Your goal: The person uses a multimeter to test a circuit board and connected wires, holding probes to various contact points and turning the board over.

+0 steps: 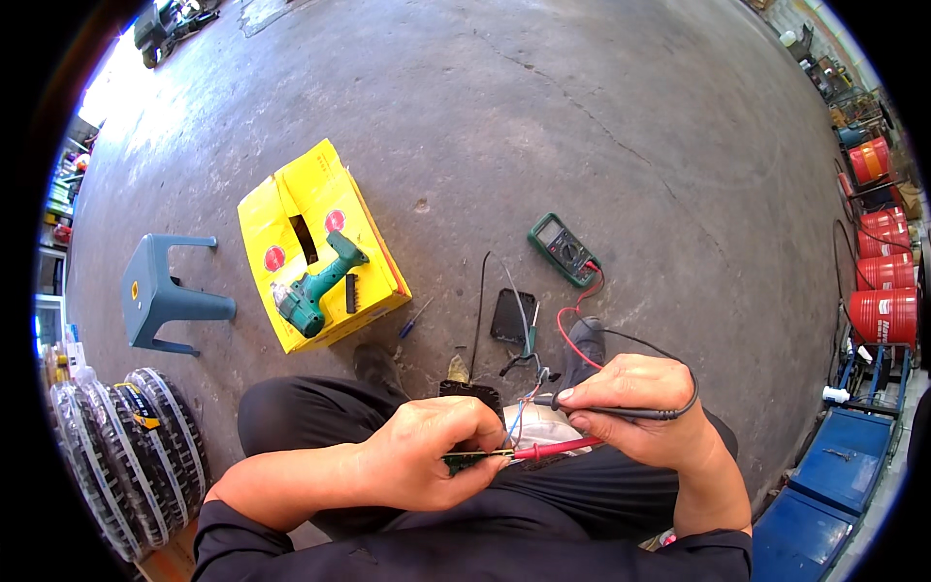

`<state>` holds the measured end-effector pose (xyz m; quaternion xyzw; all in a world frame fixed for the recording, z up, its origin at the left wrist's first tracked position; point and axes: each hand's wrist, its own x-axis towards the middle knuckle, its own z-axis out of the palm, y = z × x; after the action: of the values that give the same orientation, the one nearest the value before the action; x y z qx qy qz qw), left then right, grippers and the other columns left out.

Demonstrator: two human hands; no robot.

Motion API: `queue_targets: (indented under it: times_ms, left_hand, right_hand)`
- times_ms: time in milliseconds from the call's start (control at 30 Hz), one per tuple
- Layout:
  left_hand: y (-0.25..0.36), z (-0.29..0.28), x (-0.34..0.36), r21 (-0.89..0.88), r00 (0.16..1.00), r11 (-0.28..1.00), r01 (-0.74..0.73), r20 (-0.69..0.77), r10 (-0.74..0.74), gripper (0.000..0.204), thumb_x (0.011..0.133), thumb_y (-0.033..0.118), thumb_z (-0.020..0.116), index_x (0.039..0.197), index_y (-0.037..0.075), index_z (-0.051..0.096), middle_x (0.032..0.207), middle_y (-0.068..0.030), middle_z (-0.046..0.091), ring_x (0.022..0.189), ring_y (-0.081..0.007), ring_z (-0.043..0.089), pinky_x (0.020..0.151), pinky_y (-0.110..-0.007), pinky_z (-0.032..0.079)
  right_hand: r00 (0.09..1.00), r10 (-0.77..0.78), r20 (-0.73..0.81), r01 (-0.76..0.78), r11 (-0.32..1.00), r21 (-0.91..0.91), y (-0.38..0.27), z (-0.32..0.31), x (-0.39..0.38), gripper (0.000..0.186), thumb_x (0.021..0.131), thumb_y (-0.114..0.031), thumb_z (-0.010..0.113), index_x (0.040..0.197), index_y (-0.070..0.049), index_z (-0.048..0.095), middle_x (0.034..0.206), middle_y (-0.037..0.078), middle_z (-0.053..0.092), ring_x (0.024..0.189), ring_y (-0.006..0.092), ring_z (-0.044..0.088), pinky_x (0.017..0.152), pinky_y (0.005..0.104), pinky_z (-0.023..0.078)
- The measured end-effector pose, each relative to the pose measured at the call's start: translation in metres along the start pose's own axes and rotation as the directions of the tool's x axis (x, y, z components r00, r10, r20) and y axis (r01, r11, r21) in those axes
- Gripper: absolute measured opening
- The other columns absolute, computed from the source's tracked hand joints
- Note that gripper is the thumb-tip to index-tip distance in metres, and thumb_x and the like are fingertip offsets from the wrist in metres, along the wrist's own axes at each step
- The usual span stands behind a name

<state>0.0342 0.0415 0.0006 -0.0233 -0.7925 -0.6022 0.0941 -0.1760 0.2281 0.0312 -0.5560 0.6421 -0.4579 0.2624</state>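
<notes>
My left hand (422, 454) pinches a small green circuit board (471, 455) between thumb and fingers, above my lap. Thin wires, one of them blue (514, 424), run up from the board's end toward the cables beyond it. In my right hand (645, 403) are two test probes, a black probe (635, 413) and a red probe (555, 449). The red one's tip reaches the board's right end by my left thumb. Leftward points the black tip, close to the wires; contact cannot be made out. On the floor beyond, a green multimeter (563, 248) connects to the probe leads.
A yellow box (320, 209) carries a green cordless drill (315, 291). Nearby lie a small screwdriver (415, 318) and a black tray-like part (513, 315). At left stand a blue stool (160, 291) and wrapped tyres (131, 456); red drums (882, 315) and blue cabinets (839, 461) line the right.
</notes>
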Motion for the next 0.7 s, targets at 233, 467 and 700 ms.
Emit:
queue_targets:
  times_ms: [233, 467, 700]
  left_hand:
    - [-0.003, 0.004, 0.001, 0.054, 0.99, 0.989, -0.137, -0.012, 0.137, 0.033, 0.079, -0.005, 0.081, 0.095, 0.006, 0.054, 0.084, -0.0094, 0.07, 0.063, -0.0235, 0.061, 0.055, -0.033, 0.05]
    - [-0.008, 0.006, -0.004, 0.177, 0.949, 0.935, -0.307, 0.123, 0.289, 0.035, 0.078, -0.006, 0.081, 0.1, 0.004, 0.056, 0.096, -0.0138, 0.071, 0.067, -0.0263, 0.061, 0.059, -0.036, 0.052]
    - [-0.007, 0.004, -0.007, 0.222, 0.885, 0.857, -0.465, 0.08, 0.459, 0.025, 0.082, 0.0, 0.078, 0.101, -0.005, 0.061, 0.096, -0.0185, 0.066, 0.069, -0.028, 0.067, 0.06, -0.037, 0.058]
  right_hand:
    - [1.0, -0.015, 0.001, 0.015, 1.0, -0.011, 0.0, -0.001, 0.001, 0.022, 0.078, 0.001, 0.085, 0.099, -0.002, 0.08, 0.091, 0.011, 0.079, 0.077, 0.0208, 0.073, 0.068, 0.0314, 0.056]
    - [0.986, 0.149, -0.077, -0.124, 0.958, 0.257, -0.008, -0.008, -0.013, 0.013, 0.079, -0.001, 0.08, 0.091, 0.003, 0.077, 0.083, 0.014, 0.077, 0.073, 0.0225, 0.073, 0.067, 0.0321, 0.056]
    - [0.998, 0.027, 0.063, -0.048, 0.931, 0.361, -0.012, 0.009, -0.01, 0.016, 0.087, -0.01, 0.078, 0.089, 0.005, 0.074, 0.082, 0.018, 0.076, 0.08, 0.0304, 0.078, 0.073, 0.0369, 0.063]
